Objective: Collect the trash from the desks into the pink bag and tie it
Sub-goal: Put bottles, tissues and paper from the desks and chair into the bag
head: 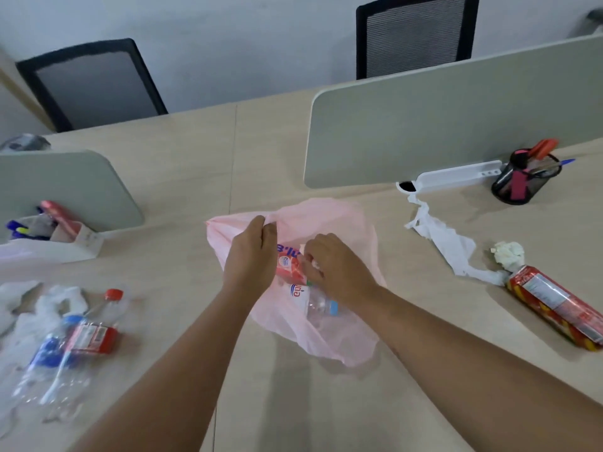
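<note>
The pink bag [339, 223] lies on the desk [277, 402] in the middle, with a clear bottle [315, 303] and a red packet [288, 267] showing through it. My left hand [251, 252] pinches the bag's upper rim. My right hand [336, 269] grips the bag's film near the red packet. To the left lie clear bottles [65, 340], one with a red cap, among white plastic. To the right lie torn white tissue [447, 243], a crumpled paper ball [509, 254] and a red snack tube [554, 308].
Two grey dividers [440, 119] stand on the desk. A black mesh pen cup [525, 177] sits at the right, a white tray [55, 239] with pens at the left. Two black office chairs [91, 83] stand behind the desk.
</note>
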